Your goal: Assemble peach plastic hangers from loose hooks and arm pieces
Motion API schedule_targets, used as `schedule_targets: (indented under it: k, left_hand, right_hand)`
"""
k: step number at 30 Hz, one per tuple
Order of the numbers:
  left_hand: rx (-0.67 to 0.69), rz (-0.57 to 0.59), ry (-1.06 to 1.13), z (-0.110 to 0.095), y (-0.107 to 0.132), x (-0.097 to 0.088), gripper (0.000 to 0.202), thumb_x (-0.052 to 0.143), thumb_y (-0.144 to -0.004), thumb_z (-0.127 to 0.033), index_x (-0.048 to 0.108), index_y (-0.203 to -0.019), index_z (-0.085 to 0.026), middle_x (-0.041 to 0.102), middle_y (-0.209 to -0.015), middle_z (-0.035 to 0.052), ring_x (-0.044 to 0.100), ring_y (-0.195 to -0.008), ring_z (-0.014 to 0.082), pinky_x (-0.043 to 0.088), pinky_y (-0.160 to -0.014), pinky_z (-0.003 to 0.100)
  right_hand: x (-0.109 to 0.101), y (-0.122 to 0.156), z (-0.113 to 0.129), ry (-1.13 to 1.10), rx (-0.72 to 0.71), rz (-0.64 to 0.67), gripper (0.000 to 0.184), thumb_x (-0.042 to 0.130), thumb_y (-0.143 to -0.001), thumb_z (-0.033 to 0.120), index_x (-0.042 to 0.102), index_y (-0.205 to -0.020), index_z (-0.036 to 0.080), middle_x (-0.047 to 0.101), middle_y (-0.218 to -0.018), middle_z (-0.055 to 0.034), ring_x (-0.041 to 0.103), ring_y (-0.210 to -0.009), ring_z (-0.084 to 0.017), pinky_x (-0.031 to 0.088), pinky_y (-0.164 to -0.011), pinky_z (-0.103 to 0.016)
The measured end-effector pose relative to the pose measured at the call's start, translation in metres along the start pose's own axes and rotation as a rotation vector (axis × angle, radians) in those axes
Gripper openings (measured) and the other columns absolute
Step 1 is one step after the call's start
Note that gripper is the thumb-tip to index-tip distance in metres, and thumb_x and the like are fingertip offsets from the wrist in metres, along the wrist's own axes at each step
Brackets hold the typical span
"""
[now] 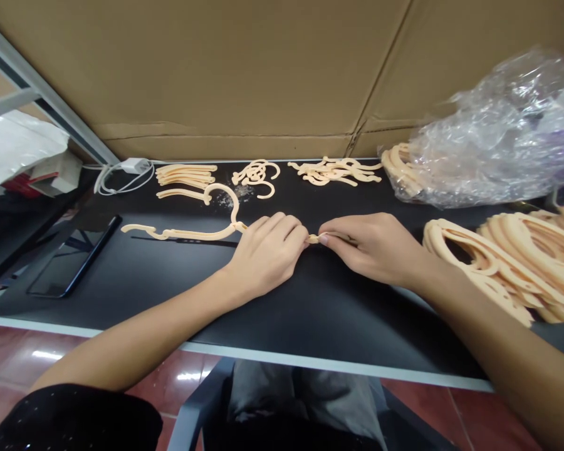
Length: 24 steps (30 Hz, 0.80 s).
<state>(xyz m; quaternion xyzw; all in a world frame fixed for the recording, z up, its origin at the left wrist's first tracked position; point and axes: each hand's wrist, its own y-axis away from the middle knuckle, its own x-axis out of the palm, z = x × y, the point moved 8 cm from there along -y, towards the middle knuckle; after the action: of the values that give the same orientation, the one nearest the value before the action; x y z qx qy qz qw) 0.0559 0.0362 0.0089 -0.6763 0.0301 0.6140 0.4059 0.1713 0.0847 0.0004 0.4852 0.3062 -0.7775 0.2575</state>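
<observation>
Head view: a cream plastic hanger lies across the middle of the black table, its hook toward the back. The left hand is closed over the hanger's right part, fingers curled. The right hand pinches a short cream tip narrowly between thumb and forefinger; whether tip and hanger join is hidden beneath the left hand. Behind lie strips, loose hooks and curved pieces; stacked hangers stand at right, a phone at left.
</observation>
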Motion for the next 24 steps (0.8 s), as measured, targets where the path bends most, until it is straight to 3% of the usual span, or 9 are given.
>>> schedule_targets:
  k: [4,11,19,24]
  left_hand:
    - [-0.023,0.052,-0.003,0.001,0.001,0.004,0.021,0.045,-0.104,-0.023,0.057,-0.088,-0.015,0.068,-0.087,0.0073,0.061,-0.080,0.0210,0.045,-0.070,0.034]
    - [-0.061,0.108,0.288,0.007,0.003,0.015,0.014,0.048,-0.101,-0.019,0.054,-0.089,-0.016,0.067,-0.085,0.0055,0.062,-0.075,0.0181,0.049,-0.069,0.030]
    - [0.020,0.086,0.298,0.002,0.007,0.017,0.016,0.046,-0.101,-0.017,0.051,-0.086,-0.017,0.062,-0.080,0.0053,0.058,-0.072,0.0181,0.048,-0.067,0.030]
    - [0.016,0.087,0.320,0.002,0.005,0.015,0.016,0.047,-0.101,-0.018,0.051,-0.086,-0.017,0.061,-0.080,0.0049,0.057,-0.071,0.0174,0.048,-0.067,0.030]
  right_hand:
    - [0.000,0.000,0.000,0.009,-0.004,-0.018,0.024,0.049,-0.097,0.027,0.073,-0.095,0.021,0.077,-0.087,-0.0031,0.068,-0.074,-0.018,0.038,-0.066,-0.029]
    - [0.007,0.000,0.001,-0.009,-0.022,0.039,0.026,0.048,-0.097,0.028,0.072,-0.093,0.021,0.074,-0.083,-0.0034,0.066,-0.073,-0.018,0.036,-0.066,-0.029]
    - [0.007,-0.002,0.000,-0.205,0.013,0.106,0.032,0.048,-0.096,0.033,0.075,-0.087,0.017,0.061,-0.060,-0.0001,0.049,-0.055,-0.011,0.032,-0.058,-0.027]
    - [0.008,0.000,0.000,-0.120,0.007,0.093,0.031,0.047,-0.096,0.031,0.074,-0.088,0.020,0.071,-0.075,-0.0036,0.060,-0.066,-0.015,0.034,-0.064,-0.029]
